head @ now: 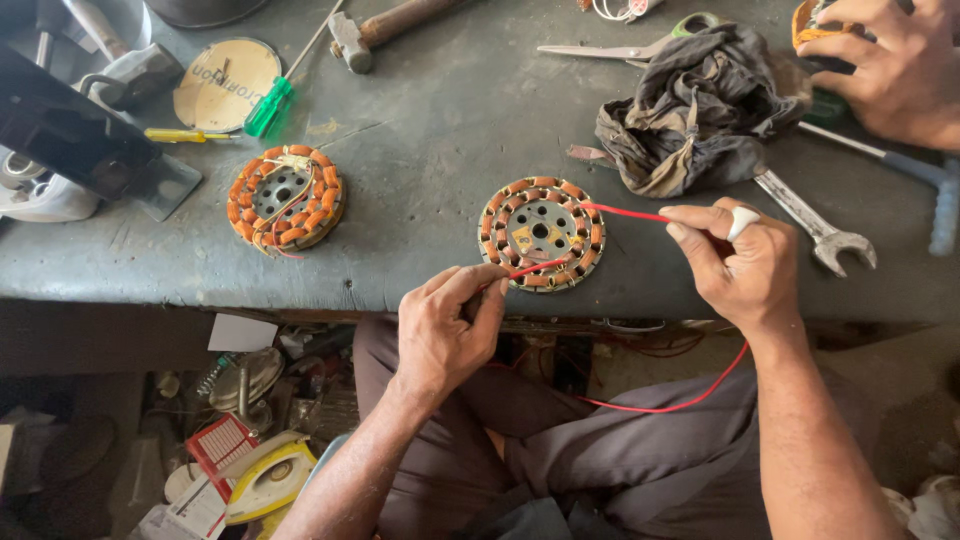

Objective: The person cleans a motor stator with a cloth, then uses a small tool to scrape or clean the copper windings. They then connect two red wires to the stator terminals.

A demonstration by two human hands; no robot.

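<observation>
Just below the centre of the frame, the round stator with copper-orange wound coils and a grey metal core (541,233) lies flat on the worn grey-green workbench (430,140), close to its near edge. The thin red insulated wire (625,211) crosses it: one stretch runs from the stator's upper right rim rightward into the right hand (740,262), and a shorter stretch (537,268) leaves the stator's lower rim and slants down-left into the left hand (445,330). The wire's line thus runs roughly left-low to right-high across the winding, with the stator sitting between the two hands and slightly above them in the frame. The left hand's thumb and forefinger are pinched together on the short red end, just beside the stator's lower edge and nearer to it than the right hand. The right hand's fingers are closed on the longer run, with a white band on one finger; from there the wire loops down over the lap. A second, similar orange-coiled stator (286,197) rests well apart at centre left, a crumpled dark rag (700,110) and a steel open-ended spanner (815,220) lie upper right, and another person's hand (890,65) works at the top right corner.
</observation>
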